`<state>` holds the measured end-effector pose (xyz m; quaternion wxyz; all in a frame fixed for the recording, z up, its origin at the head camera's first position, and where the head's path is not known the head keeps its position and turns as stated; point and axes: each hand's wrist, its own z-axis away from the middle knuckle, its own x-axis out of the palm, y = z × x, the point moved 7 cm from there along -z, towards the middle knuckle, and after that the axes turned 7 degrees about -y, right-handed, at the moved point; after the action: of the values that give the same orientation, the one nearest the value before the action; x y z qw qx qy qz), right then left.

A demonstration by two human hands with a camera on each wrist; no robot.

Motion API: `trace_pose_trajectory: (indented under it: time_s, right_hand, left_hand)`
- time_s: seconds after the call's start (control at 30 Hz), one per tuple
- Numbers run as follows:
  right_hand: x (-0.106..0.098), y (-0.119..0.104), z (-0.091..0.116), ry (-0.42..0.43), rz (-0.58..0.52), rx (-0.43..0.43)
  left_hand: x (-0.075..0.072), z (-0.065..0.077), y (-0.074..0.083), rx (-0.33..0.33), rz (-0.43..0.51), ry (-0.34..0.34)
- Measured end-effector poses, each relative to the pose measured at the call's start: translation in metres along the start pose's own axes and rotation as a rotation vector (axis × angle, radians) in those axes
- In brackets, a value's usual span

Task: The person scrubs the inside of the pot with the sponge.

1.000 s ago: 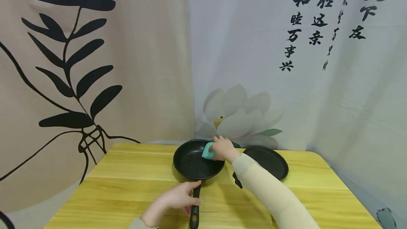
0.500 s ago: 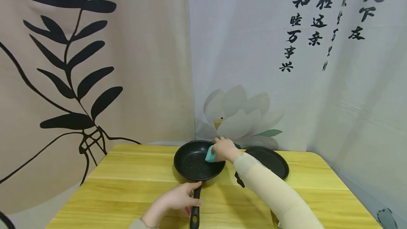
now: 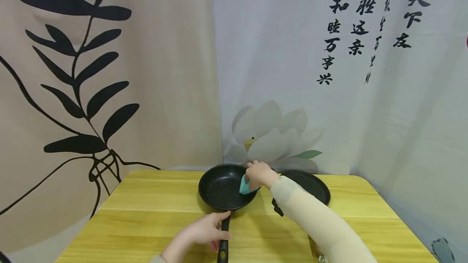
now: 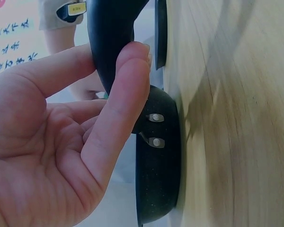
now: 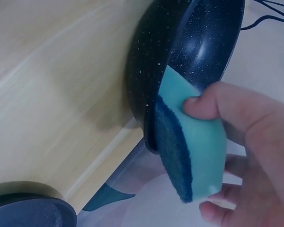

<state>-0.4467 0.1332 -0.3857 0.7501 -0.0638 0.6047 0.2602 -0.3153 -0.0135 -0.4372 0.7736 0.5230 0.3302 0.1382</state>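
Note:
A black speckled frying pan (image 3: 221,190) stands on the wooden table, its handle (image 3: 224,246) toward me. My left hand (image 3: 204,230) grips that handle between thumb and fingers; the left wrist view shows the handle (image 4: 109,38) pinched near the two rivets. At the pan's right rim, my right hand (image 3: 258,175) holds a turquoise sponge (image 3: 246,186). In the right wrist view the sponge (image 5: 199,142) has a dark blue scouring side, which touches the rim of the pan (image 5: 149,71). The thumb presses on the turquoise side.
A second, flatter black pan (image 3: 308,186) lies to the right, partly behind my right forearm. A small metal-ended object (image 3: 321,258) shows by the sleeve at the front. Behind the table (image 3: 146,198) hangs a printed curtain (image 3: 175,72).
My right hand has drawn the sponge from the pan's inner right side toward its right rim and slightly nearer to me. My left hand keeps its hold on the handle.

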Motion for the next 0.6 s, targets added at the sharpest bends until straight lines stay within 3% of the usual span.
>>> trace_pose_trajectory:
  time_s: [0.33, 0.6]
  right_hand:
    - [0.0023, 0.0035, 0.0048, -0.111, -0.183, -0.029]
    - [0.0036, -0.0015, 0.0011, -0.152, -0.234, -0.059]
  left_hand:
    - [-0.0002, -0.0014, 0.0014, 0.003, 0.015, -0.011]
    - [-0.0002, -0.0002, 0.0010, -0.002, 0.018, -0.004]
